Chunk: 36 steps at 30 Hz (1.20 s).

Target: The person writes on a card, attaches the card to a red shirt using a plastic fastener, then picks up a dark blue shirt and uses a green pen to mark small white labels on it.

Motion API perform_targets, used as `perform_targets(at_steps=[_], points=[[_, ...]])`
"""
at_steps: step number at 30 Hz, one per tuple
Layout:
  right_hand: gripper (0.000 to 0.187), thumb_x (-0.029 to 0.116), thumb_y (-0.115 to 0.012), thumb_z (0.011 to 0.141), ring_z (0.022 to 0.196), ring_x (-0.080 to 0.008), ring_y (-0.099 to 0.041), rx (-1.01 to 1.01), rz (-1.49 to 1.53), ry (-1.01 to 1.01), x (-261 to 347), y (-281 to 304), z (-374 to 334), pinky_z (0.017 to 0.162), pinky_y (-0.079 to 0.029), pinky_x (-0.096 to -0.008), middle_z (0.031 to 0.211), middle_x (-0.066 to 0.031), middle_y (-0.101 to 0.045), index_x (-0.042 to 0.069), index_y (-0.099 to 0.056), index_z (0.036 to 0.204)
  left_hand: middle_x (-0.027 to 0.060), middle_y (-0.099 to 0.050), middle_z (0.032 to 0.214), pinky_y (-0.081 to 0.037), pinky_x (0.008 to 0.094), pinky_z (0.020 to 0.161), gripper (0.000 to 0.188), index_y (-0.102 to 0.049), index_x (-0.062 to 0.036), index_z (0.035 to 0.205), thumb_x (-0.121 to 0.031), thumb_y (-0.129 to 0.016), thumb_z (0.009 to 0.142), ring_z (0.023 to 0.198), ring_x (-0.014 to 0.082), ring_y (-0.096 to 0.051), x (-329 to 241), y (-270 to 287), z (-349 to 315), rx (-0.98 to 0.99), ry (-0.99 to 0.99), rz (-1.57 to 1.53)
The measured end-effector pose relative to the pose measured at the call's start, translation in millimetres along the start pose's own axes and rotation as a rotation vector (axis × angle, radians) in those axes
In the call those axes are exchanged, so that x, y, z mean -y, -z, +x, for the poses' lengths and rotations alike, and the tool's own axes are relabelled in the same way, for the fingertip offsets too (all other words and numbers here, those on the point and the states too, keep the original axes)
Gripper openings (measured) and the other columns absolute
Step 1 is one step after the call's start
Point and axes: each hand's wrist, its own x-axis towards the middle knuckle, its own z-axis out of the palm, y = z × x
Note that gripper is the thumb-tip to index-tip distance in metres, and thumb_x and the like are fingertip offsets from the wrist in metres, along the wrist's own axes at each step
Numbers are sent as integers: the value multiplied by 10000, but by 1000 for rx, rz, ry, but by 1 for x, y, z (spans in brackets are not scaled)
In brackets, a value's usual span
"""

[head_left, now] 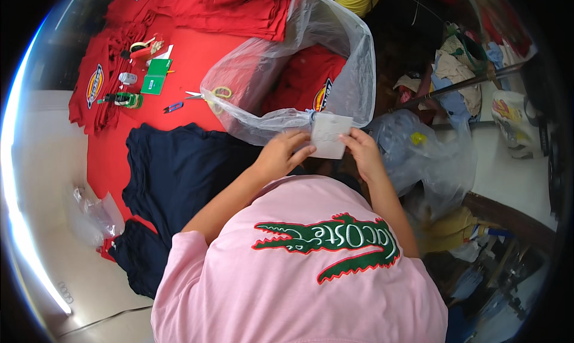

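Observation:
A square white card sits in front of my body, at the near rim of a large clear plastic bag. A bit of blue string or tie shows at its upper left corner. My right hand pinches the card's right edge between thumb and fingers. At the opposite edge, the fingers of my left hand are closed on the card, slightly blurred. Inside the bag lies a folded red garment with an oval patch. Any writing on the card is too faint to make out.
Red garments are piled on the red-covered table at the far left. Yellow-handled scissors, blue thread snips and a green booklet lie there. Dark navy garments spread at left; another clear bag is right.

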Motion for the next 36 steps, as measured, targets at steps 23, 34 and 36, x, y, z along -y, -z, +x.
perform_targets(at_steps=[23, 34, 36], points=[[191, -56, -560, 1031, 950, -91, -652, -459, -350, 524, -45, -43, 19, 887, -520, -271, 973, -10, -712, 37, -727, 1035, 51, -744, 948, -537, 339, 919, 157, -826, -58, 1033, 17, -799, 897, 954, 209, -690, 66, 10, 107, 173, -221, -400], [280, -45, -544, 1046, 972, -139, -680, -573, -198, 440, -51, -72, 16, 915, -522, -285, 1031, -39, -744, 56, -798, 1103, 52, -722, 1063, -528, 296, 951, 211, -827, -25, 1190, 4, -714, 1014, 1041, 159, -658, 74, 24, 96, 324, -140, -650], [311, -58, -541, 1039, 997, -141, -682, -587, -294, 498, -48, -77, 16, 928, -524, -286, 1056, -41, -740, 63, -810, 1137, 45, -736, 1076, -522, 292, 953, 185, -814, -11, 1184, -13, -708, 1031, 1034, 145, -659, 79, 27, 96, 327, -113, -661]])
